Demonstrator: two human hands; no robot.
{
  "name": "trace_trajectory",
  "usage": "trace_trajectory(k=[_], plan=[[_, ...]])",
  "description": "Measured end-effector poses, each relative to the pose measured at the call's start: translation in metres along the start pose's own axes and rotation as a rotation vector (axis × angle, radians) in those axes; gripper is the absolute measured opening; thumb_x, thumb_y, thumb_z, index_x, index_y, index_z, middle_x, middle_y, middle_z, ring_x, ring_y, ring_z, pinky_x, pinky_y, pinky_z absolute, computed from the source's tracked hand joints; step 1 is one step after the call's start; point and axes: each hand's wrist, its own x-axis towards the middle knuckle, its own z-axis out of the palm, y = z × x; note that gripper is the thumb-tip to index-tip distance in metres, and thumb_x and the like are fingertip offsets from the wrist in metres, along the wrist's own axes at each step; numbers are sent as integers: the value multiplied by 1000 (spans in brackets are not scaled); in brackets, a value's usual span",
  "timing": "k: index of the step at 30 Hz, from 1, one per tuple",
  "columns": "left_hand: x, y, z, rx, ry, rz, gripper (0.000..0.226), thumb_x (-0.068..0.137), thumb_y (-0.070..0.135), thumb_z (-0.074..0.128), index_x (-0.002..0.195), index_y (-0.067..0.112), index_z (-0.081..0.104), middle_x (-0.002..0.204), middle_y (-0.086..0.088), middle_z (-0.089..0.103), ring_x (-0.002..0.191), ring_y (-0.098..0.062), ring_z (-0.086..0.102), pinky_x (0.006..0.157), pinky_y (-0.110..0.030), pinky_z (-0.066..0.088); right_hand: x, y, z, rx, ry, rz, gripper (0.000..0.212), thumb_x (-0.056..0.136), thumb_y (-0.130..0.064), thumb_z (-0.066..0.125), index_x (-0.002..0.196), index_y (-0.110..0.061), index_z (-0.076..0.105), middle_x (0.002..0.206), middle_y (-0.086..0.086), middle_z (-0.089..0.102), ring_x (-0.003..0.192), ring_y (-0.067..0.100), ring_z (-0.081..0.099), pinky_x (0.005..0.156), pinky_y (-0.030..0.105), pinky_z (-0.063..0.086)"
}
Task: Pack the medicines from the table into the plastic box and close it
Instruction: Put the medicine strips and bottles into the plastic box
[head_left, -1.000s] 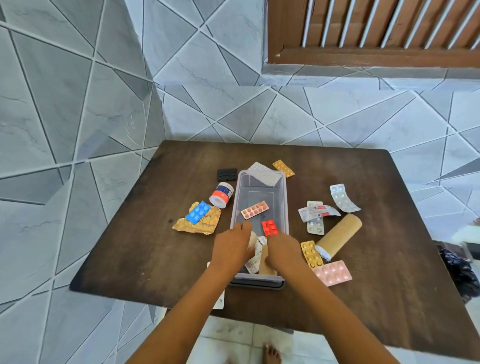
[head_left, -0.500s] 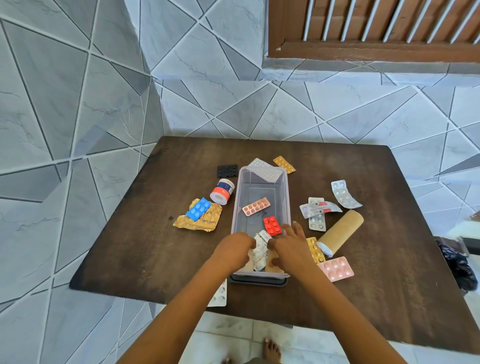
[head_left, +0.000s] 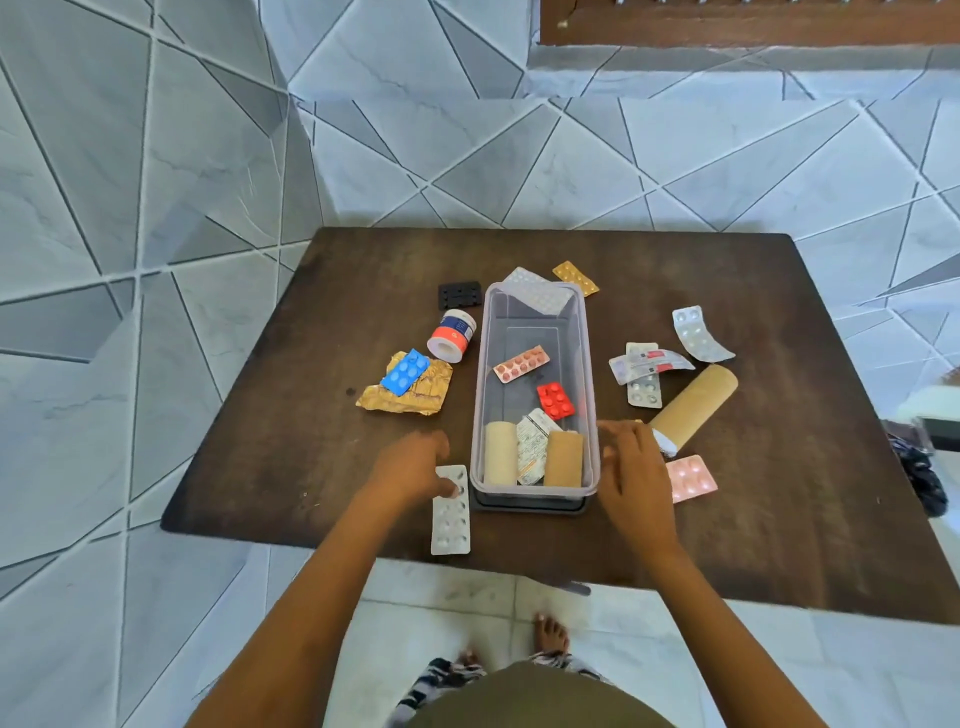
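Packing is judged to be partly done, with a fresh pick-up in hand. The left hand (head_left: 415, 467) is set down just left of the box (head_left: 480, 405), its fingertips resting on the top end of a silver strip (head_left: 451, 512) that lies at the box's near left corner; the fingers are loosely curled and not yet clamped on it. The right hand (head_left: 631, 467) hovers just right of the box, fingers spread and empty, near a tan tube (head_left: 696, 405) and a pink strip (head_left: 691, 478).

Inside the box are seen two tan rolls (head_left: 500, 452) standing at the near end with a printed strip between them, a red strip (head_left: 556, 400) and an orange strip (head_left: 521, 364) on the floor, and a silver sheet (head_left: 535, 291) leaning over the far rim.

Left of the box, a blue strip (head_left: 405, 371) on gold foil, a white jar (head_left: 452, 335) and a black strip remain unpacked; right of it, several silver strips.

Next, the silver strip must be pinched and lifted over the rim. A dark lid appears to lie under the box, though this cannot be told for sure.
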Motion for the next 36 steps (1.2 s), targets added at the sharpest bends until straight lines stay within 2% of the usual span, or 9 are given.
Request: trace_trajectory(k=[2,5,10,14,17,21,25,29,36], plan=[[1,-1,21,30,-58,-13,74,71,34,77,133,18,39,140,-12,37,116,-29,54,93,-38,50,-10,3,2,-54,21,69,24,85,-4,54,109,-6,58,115,18,61,103,31,59,86,33,48],[0,-1,43,146,-27,31,85,71,32,77,139,18,30,147,-11,25,125,-32,43,97,-40,49,-21,9,-2,-235,-47,146,35,81,-5,59,115,-9,56,121,18,59,108,33,56,89,42,50],[2,-3,45,78,8,46,76,69,25,80,131,14,37,135,-14,38,108,-32,58,85,-36,51,-21,22,-11,-548,-342,236,56,85,-19,59,136,-15,35,146,8,39,133,29,36,110,43,33],[5,-6,40,42,136,76,52,81,13,67,128,10,47,130,-15,54,114,-30,56,91,-36,48,-10,25,-15,-676,-405,207,46,89,-15,55,132,-13,40,142,11,43,127,29,43,103,42,42],[3,-8,33,-23,200,87,26,83,7,58,108,11,60,113,-13,66,103,-29,62,82,-36,50,0,26,-21,-760,-421,161,39,89,-18,55,127,-12,45,134,14,50,119,29,49,99,39,44],[-1,-7,7,-49,168,61,20,86,13,54,102,20,64,108,-8,69,97,-23,63,77,-36,51,13,18,-35,-865,-451,170,35,84,-30,61,115,-14,59,118,10,62,108,25,56,89,34,46],[-17,4,-38,51,275,31,28,90,15,47,112,24,61,114,-7,65,104,-26,59,76,-34,46,23,-13,-65,-749,-351,219,24,86,-30,59,104,-16,67,100,10,70,90,24,65,77,33,52],[-25,33,-85,-154,514,208,29,85,8,51,108,20,64,110,-8,68,96,-31,61,76,-37,49,49,-62,-96,-273,-75,104,14,84,-23,62,88,-11,69,80,5,65,74,21,59,65,27,41],[25,96,-40,-22,281,358,33,87,9,49,118,18,54,117,-13,64,105,-33,59,76,-35,46,109,-77,-65,35,-78,7,17,84,-16,62,99,-8,65,94,13,71,82,24,63,66,23,40]])
